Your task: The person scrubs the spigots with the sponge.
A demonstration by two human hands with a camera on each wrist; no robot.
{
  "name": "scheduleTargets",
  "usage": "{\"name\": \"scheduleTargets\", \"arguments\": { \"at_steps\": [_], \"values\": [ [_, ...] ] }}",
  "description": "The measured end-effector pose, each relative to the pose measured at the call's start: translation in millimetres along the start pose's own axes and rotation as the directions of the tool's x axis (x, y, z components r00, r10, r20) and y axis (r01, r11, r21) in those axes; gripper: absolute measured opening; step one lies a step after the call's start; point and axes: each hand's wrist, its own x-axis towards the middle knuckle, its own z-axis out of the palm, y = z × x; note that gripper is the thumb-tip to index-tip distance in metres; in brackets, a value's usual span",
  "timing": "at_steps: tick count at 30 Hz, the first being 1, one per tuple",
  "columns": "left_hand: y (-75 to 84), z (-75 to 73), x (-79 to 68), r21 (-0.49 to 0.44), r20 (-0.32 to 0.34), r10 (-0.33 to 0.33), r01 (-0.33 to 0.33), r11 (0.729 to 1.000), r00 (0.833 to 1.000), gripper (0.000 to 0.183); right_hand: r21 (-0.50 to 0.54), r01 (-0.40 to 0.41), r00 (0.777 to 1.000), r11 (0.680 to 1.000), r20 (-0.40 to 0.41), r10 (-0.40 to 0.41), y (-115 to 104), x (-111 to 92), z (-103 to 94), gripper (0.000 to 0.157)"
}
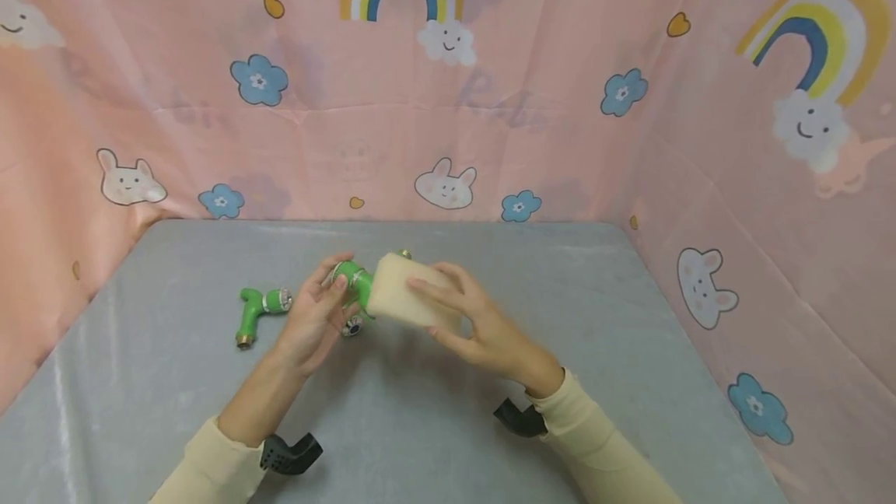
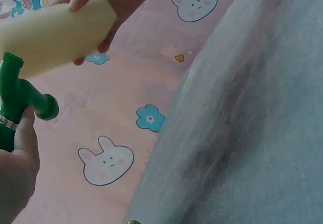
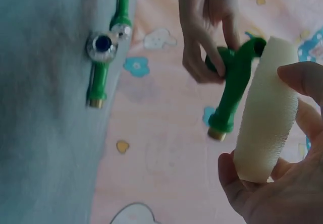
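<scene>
Above the bench [image 1: 420, 434], your left hand [image 1: 316, 317] curled its fingers round a valve [image 1: 360, 285] and your right hand [image 1: 479, 325] pinched a sponge [image 1: 400, 294]; a second valve [image 1: 255, 306] and a third valve [image 3: 98, 78] lay on it.

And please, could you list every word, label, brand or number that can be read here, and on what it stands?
No text can be read with certainty.
Pink curtain: faint lettering, perhaps beginning with "R"; the rest is too blurred to read.
Sponge: no lettering on the sides that show.
Held green fitting: nothing legible.
</scene>
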Motion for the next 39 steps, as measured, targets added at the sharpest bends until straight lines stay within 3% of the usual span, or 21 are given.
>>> {"name": "scheduleTargets", "arguments": {
  "at_steps": [7,16,24,29,33,36,39],
  "values": [
    [-2.6,3.2,0.4,-0.031,-0.074,-0.024,0.022,0.999,0.997,0.015,-0.044,0.078,0.997,0.996,-0.007,-0.078,-10.3,-1.2,10.8,0.053],
    [-1.5,5.5,0.3,-0.118,-0.028,-0.085,0.081,0.99,0.996,0.014,-0.041,0.07,0.993,0.997,-0.093,-0.074,7.9,3.5,9.4,0.058],
    [4.7,4.4,-1.7,-0.154,-0.043,-0.18,0.171,0.973,0.983,0.023,-0.126,-0.02,0.989,0.992,-0.146,0.001,30.7,3.2,1.5,0.058],
    [5.8,3.2,-3.2,-0.22,-0.073,-0.227,0.206,0.954,0.971,0.026,-0.198,-0.078,0.971,0.977,-0.235,0.03,34.5,0.9,-9.2,0.056],
    [4.7,4.1,-2.2,-0.259,-0.1,-0.246,0.213,0.942,0.964,0.028,-0.193,0.001,0.956,0.981,-0.288,-0.058,28.1,1.2,-11.5,0.054],
    [5.0,5.0,-1.7,-0.255,-0.064,-0.243,0.22,0.942,0.968,0.027,-0.183,0.1,0.959,0.978,-0.245,-0.144,21.1,2.3,-5.5,0.054],
    [7.4,3.1,-3.1,-0.217,-0.032,-0.209,0.197,0.956,0.977,0.025,-0.171,0.106,0.974,0.979,-0.179,-0.137,19.4,4.0,1.7,0.054]
  ]
}}
